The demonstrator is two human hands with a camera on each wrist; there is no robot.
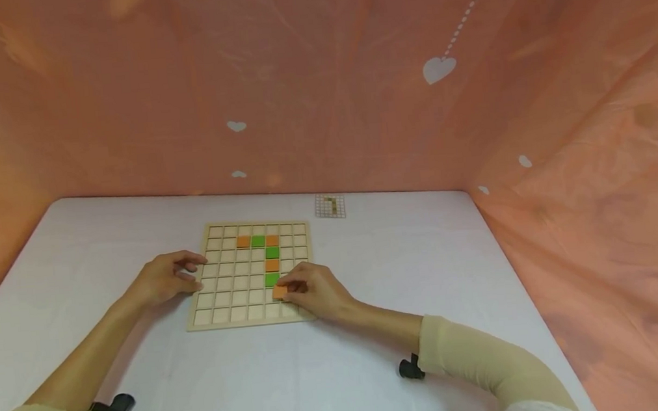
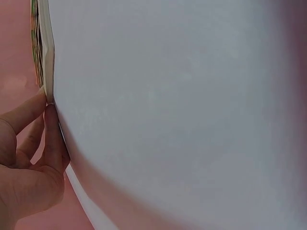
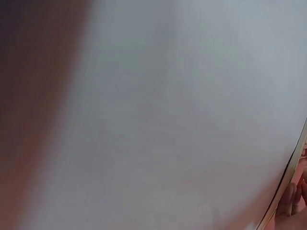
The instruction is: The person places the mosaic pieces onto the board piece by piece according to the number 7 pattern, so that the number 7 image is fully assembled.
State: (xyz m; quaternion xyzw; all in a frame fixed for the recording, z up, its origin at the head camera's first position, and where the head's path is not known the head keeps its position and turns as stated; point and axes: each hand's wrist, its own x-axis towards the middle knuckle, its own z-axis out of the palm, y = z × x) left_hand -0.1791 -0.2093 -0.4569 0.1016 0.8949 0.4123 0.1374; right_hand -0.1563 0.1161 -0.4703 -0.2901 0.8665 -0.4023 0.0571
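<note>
A pale wooden grid board [image 1: 192,324] lies on the white table. An orange tile [image 1: 243,241], a green tile [image 1: 258,241] and another orange tile [image 1: 271,240] sit side by side in its second row from the top. Below the last one, a column carries on with green, orange and green. My right hand [image 1: 319,290] pinches an orange square tile [image 1: 279,293] between thumb and fingers, right under the lowest green tile [image 1: 271,280]. At the board's left edge, my left hand [image 1: 162,277] rests its fingertips on the rim with fingers loosely bent.
Behind the board's right corner, a small card [image 1: 330,206] shows a grid with a bent pattern. An orange cloth [image 1: 319,89] with white hearts hangs behind and beside the white table [image 1: 404,257]. Both wrists carry small black cameras.
</note>
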